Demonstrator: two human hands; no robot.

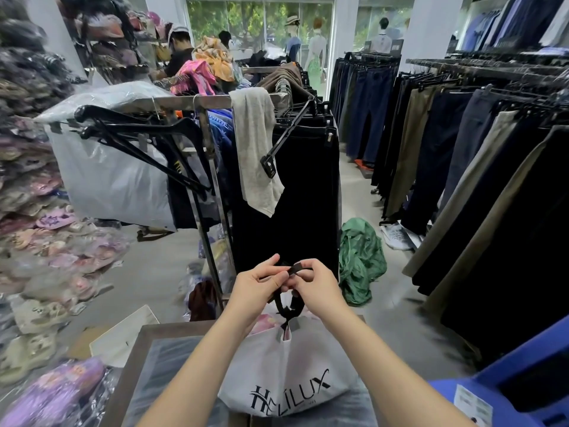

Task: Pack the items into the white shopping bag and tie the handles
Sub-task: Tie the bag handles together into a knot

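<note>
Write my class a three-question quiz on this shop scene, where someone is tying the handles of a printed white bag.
1. True or false: both hands grip the black handles of the white shopping bag.
2. What lies crumpled on the floor to the right of the hands: (a) a green garment, (b) a red box, (c) a yellow hat?
3. What is draped over the metal rack behind the bag?

Key
1. True: the left hand and right hand pinch the handles above the bag.
2. (a), the green garment.
3. A grey cloth.
</note>
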